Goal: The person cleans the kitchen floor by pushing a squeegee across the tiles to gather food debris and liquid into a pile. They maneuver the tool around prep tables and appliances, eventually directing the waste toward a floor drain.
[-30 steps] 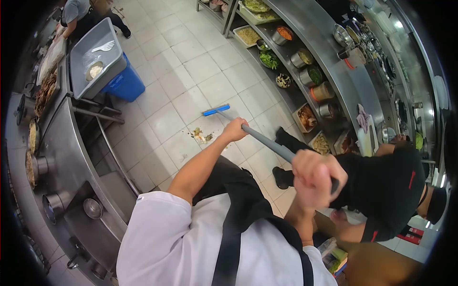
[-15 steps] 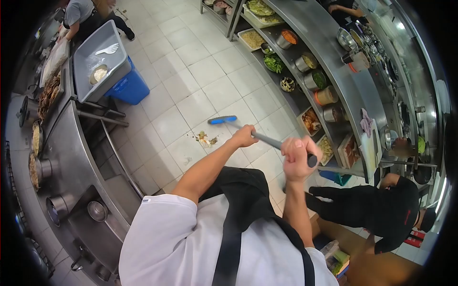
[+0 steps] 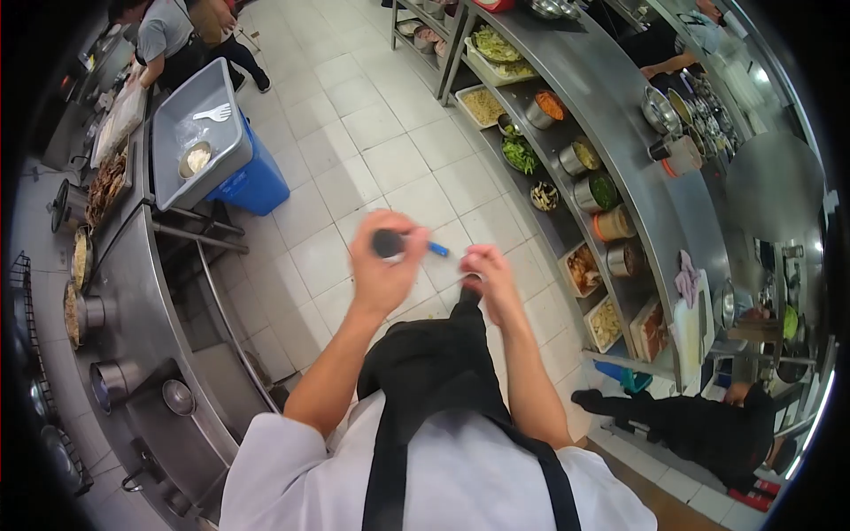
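My left hand (image 3: 376, 270) is closed around the top end of a long-handled broom, whose black end cap (image 3: 387, 243) points up toward me. Part of the broom's blue head (image 3: 436, 250) shows between my hands, low over the tiled floor (image 3: 390, 164). Most of the handle is hidden behind my left hand. To the right, my right hand (image 3: 489, 276) appears apart from the handle, its fingers curled but smeared by motion. Food scraps seen earlier on the tiles are now out of sight.
A steel counter with sink (image 3: 181, 301) runs along the left. Beyond it a grey tub (image 3: 204, 84) sits by a blue bin (image 3: 257, 177). Right stand steel shelves (image 3: 611, 164) with food containers. A person in black (image 3: 682, 434) is at lower right; others work at upper left.
My left hand has moved from the mid-handle to its top end, and my right hand has come off the top. The broom now points more steeply down. The person in black has shifted.
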`<state>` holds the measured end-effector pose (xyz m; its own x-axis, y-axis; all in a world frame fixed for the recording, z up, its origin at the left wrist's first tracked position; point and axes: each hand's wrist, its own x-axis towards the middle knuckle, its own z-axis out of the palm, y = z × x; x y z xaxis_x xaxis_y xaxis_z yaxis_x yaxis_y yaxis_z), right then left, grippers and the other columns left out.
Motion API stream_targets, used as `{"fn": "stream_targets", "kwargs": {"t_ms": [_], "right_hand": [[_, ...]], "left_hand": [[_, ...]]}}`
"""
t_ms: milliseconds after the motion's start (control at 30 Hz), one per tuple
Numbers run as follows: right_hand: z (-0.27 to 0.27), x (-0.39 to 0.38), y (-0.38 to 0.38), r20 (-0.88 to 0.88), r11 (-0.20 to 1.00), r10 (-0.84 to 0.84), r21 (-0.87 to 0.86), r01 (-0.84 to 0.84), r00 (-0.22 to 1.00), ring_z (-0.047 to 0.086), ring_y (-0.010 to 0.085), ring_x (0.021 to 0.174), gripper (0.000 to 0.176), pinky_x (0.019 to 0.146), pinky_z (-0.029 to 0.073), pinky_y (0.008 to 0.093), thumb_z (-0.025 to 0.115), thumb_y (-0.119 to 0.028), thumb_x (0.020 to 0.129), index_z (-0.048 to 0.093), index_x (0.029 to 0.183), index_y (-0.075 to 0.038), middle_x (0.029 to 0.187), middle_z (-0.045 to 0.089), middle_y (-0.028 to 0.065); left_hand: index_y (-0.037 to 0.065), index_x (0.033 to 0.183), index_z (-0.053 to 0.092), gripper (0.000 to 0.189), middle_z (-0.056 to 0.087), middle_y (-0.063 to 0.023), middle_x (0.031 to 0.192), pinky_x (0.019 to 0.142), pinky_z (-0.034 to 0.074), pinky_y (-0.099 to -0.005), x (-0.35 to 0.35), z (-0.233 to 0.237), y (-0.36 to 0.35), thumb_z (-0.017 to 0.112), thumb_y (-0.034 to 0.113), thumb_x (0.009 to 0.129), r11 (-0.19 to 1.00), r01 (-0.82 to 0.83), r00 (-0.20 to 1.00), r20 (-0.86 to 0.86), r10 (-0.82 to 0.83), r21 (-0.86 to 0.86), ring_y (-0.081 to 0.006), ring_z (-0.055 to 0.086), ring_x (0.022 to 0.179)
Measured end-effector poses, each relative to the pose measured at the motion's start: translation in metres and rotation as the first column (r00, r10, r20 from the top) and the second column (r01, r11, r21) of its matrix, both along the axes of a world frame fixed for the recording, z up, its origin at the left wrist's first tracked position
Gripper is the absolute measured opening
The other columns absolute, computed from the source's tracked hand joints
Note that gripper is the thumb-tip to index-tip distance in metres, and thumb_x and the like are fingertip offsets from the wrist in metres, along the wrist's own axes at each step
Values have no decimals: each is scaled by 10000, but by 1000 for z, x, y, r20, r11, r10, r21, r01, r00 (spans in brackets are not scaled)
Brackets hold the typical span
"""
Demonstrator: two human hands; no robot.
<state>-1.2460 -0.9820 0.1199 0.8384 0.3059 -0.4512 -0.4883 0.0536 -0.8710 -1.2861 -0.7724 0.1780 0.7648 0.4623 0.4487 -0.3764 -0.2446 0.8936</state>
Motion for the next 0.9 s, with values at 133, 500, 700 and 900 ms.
{"fn": "stream_targets", "kwargs": {"t_ms": [133,500,700,900], "right_hand": [[-104,40,26,-608,923,260,384,-9,750,636,337,1078,434,963,542,543,628,-378,974,554,1228,-33,1169,636,195],[-188,78,130,-978,857,130,194,477,164,541,303,641,301,626,493,458,537,-313,1020,408,978,-45,711,486,126],[-223,172,125,-822,946,-231,-64,318,521,361,161,409,268,384,313,335,566,-180,1006,445,773,-126,576,406,19],[-325,287,115,-606,965,-255,-207,160,754,394,135,427,155,366,346,321,594,-162,1015,475,939,-98,652,449,23]], "left_hand": [[31,949,574,69,573,-68,806,598,429,-264,8,43,16,640,47,947,955,-254,949,153,276,-151,-138,523,682],[31,1031,519,456,659,-82,784,620,449,-269,-39,133,-38,676,457,985,928,-163,956,179,232,-336,-170,626,702],[-22,1321,596,684,673,-210,1269,994,451,-462,-33,111,-129,652,554,957,715,-544,810,-498,311,-439,-321,658,1132],[50,1472,562,509,632,-133,1224,717,550,-286,27,-23,-115,661,191,994,656,-636,318,-913,-257,-406,-165,676,902]]}}
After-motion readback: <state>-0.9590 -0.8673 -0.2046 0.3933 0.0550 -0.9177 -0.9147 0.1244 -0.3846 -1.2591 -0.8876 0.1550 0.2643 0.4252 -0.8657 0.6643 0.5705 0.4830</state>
